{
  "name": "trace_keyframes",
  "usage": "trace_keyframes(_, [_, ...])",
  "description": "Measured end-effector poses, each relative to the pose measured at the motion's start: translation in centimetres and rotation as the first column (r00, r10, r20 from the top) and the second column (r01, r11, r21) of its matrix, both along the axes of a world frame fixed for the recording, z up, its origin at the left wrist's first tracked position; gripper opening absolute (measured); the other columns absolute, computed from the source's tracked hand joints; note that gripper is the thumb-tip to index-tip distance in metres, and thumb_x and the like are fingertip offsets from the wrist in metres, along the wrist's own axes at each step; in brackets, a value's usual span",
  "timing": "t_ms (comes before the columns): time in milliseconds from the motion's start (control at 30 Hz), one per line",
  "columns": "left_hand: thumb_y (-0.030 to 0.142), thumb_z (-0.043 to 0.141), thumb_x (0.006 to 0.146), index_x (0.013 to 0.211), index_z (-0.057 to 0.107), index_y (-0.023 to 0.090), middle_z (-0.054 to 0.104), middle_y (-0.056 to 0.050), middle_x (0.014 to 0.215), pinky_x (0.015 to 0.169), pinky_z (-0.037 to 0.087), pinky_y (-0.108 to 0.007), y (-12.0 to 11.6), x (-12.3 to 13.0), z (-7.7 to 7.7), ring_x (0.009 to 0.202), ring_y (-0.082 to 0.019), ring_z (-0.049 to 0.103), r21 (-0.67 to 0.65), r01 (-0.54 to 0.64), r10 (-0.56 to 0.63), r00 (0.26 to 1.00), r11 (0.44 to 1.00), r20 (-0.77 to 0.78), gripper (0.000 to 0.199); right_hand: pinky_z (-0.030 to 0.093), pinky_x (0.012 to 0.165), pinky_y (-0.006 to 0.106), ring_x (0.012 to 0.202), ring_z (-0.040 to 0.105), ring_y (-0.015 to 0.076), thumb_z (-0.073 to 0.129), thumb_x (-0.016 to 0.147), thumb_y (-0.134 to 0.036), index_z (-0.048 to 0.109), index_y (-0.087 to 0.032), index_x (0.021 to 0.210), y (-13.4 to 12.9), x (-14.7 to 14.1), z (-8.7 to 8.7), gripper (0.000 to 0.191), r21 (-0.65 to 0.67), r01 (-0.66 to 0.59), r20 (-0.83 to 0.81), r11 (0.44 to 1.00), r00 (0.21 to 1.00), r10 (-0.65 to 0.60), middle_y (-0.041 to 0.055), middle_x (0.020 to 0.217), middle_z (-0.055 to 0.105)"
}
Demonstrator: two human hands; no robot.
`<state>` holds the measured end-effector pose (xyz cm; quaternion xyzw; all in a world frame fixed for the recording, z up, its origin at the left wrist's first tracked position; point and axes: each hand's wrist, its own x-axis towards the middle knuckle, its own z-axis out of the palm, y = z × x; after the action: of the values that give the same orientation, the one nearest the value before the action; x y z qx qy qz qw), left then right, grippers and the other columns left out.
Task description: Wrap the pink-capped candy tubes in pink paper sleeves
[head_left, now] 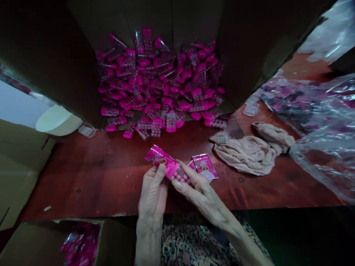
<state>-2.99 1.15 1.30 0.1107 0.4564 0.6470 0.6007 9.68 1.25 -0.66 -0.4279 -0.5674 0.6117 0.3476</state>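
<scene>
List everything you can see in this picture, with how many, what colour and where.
pink tubes: too many to count, pink in clear wrappers, heaped in the open box
open box: one, dark brown cardboard, far side of table
table: one, reddish brown, across the middle
cloth: one, beige, crumpled at right
plastic bag: one, clear with pink inside, far right
cream round object: one, beyond the table at left
lower box: one, tan cardboard with pink packets, bottom left
flat packets: about two, pink, on table
held packet: one, pink, between the hands
patterned clothing: one, dark, below the table edge
left hand: one, gripping held packet
right hand: one, pinching held packet
</scene>
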Motion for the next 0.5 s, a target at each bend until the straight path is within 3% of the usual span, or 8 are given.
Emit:
trace_keyframes(267, [0.026, 0.079, 0.059, 0.065, 0.07, 0.012, 0.069, -0.002, 0.061, 0.07, 0.05, -0.026, 0.1, 1.3, -0.1, 0.058, -0.011, 0.061, -0.082, -0.124, 0.118, 0.991, 0.989, -0.068, 0.018, 0.04, 0.098, 0.049, 0.121, 0.049, 0.0302, 0.05, 0.087, -0.045, 0.032, -0.019, 0.142, -0.6, -0.5, -0.3, 0.064, 0.097, 0.05, 0.261, 0.994, 0.963, -0.074, 0.0129, 0.132, 0.054])
trace_keyframes(433, [0.029, 0.078, 0.062, 0.074, 0.071, 0.012, 0.07, -0.003, 0.067, 0.068, 0.051, -0.025, 0.1, 1.4, 0.0, 0.062, -0.012, 0.062, -0.036, -0.025, 0.026, 0.999, 0.999, 0.019, 0.022, 0.051, 0.087, 0.041, 0.103, 0.061, 0.0242, 0.053, 0.087, -0.043, 0.042, -0.023, 0.137, 0.0, -0.2, 0.2, 0.055, -0.015, 0.064, 0.092, 0.998, 0.994, -0.062, 0.0079, 0.109, 0.067])
trace_keyframes(500, [0.028, 0.077, 0.064, 0.072, 0.07, 0.012, 0.068, -0.003, 0.064, 0.066, 0.05, -0.024, 0.0, 1.4, 0.0, 0.06, -0.011, 0.061, -0.047, -0.031, 0.031, 1.0, 0.998, -0.003, 0.019, 0.051, 0.087, 0.04, 0.103, 0.061, 0.0237, 0.052, 0.088, -0.041, 0.043, -0.023, 0.137, 0.0, -0.6, 0.2, 0.053, -0.025, 0.082, 0.051, 0.996, 0.995, -0.081, 0.0082, 0.111, 0.066])
